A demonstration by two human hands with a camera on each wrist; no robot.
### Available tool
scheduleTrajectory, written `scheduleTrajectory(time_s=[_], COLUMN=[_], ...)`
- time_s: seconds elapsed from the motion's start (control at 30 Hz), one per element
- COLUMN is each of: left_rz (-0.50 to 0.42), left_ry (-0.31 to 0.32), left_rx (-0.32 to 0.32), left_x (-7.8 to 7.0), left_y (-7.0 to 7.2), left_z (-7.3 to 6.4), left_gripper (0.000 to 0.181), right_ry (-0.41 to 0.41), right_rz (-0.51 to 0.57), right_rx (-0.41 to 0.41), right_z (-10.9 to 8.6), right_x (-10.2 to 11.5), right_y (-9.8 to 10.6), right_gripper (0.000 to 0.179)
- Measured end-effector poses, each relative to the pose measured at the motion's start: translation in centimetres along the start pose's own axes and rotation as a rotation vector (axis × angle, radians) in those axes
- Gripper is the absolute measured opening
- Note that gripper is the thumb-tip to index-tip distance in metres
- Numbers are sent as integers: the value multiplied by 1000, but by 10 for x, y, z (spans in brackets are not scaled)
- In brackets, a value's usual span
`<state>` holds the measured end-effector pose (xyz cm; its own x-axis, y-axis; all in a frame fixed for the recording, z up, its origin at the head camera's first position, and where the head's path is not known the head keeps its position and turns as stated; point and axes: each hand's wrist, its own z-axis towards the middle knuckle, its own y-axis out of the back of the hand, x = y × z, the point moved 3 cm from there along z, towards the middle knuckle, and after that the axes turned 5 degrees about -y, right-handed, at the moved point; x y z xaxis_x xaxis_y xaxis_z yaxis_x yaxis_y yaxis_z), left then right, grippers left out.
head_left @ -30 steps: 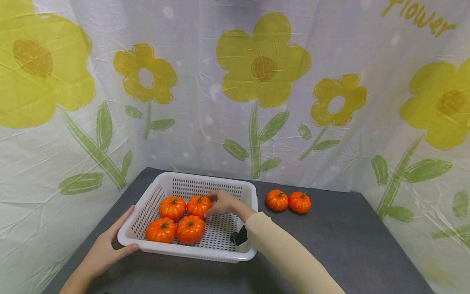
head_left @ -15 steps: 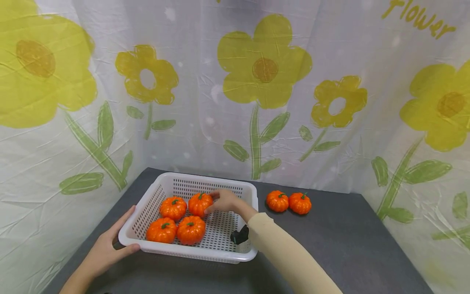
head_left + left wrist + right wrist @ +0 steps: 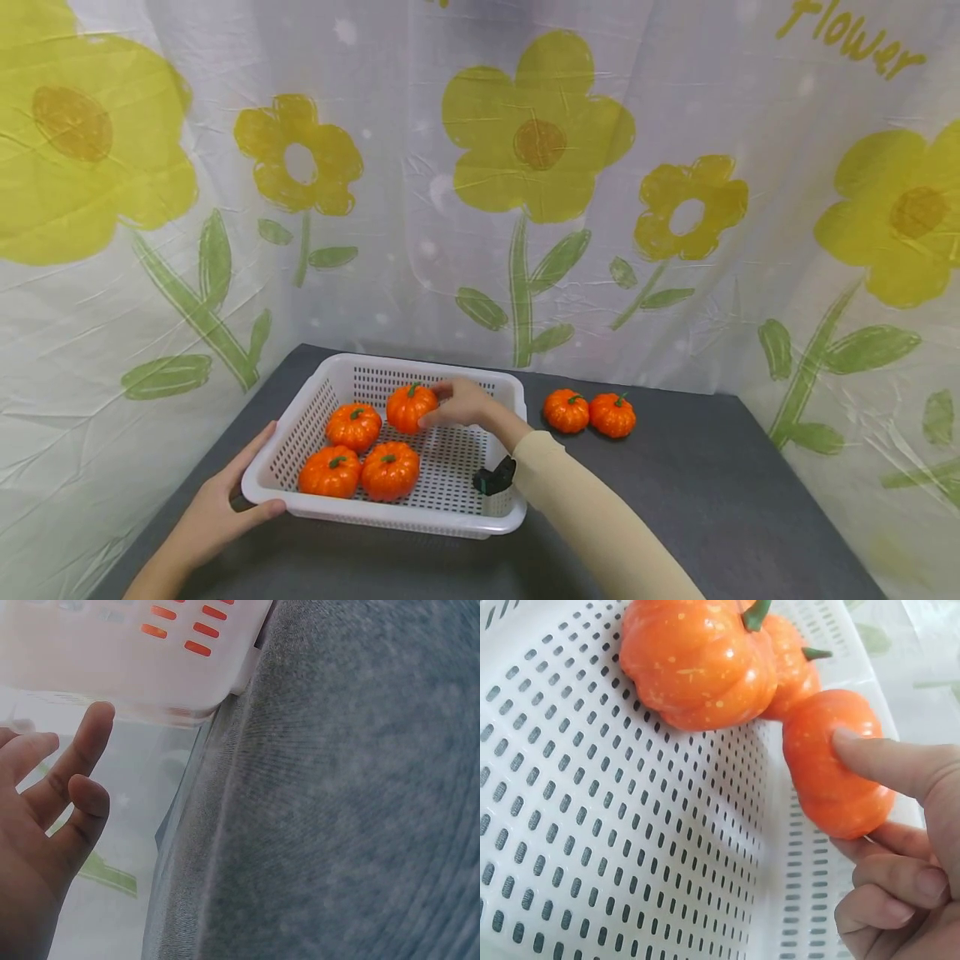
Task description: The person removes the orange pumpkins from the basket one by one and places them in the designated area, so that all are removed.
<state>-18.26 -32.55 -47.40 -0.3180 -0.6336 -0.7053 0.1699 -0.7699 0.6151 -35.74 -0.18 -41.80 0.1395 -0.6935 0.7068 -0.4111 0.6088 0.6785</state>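
A white perforated plastic basket (image 3: pixel 420 524) stands on the dark table. My right hand (image 3: pixel 463 403) pinches a small orange pumpkin (image 3: pixel 409 409) inside it, toward the back wall. The right wrist view has the thumb on one side of this pumpkin (image 3: pixel 832 772) and fingers under the other, tilted above the basket floor. Three more pumpkins sit in the basket's left half: one at the back left (image 3: pixel 353 427), one at the front left (image 3: pixel 329 472) and one at front middle (image 3: pixel 390 472). My left hand (image 3: pixel 213 508) spreads round the basket's front left corner, its fingers fairly straight in the left wrist view.
Two more pumpkins, a left one (image 3: pixel 566 411) and a right one (image 3: pixel 612 415), stand side by side on the table (image 3: pixel 697 483) right of the basket. A flower-printed curtain (image 3: pixel 405 275) hangs behind the table and along both sides.
My right hand has raised the back pumpkin slightly, up and away from the others, and it now tilts. The left hand and the basket have stayed in place.
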Motion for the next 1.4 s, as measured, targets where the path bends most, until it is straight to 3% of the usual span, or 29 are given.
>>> scheduleTrajectory(time_s=[0.5, 0.97, 1.4], left_rz=[4, -2, 3], left_ry=[-1, -69, -51], left_rx=[-2, -47, -41], left_x=[-2, -2, 2], left_y=[1, 0, 1], left_z=[1, -2, -1], left_gripper=[101, 101, 101], right_ry=[133, 156, 151], right_rz=[37, 128, 199], right_rx=[11, -39, -103], right_z=[-15, -40, -60], right_x=[13, 5, -12], right_y=[16, 41, 55], right_gripper=[68, 71, 70])
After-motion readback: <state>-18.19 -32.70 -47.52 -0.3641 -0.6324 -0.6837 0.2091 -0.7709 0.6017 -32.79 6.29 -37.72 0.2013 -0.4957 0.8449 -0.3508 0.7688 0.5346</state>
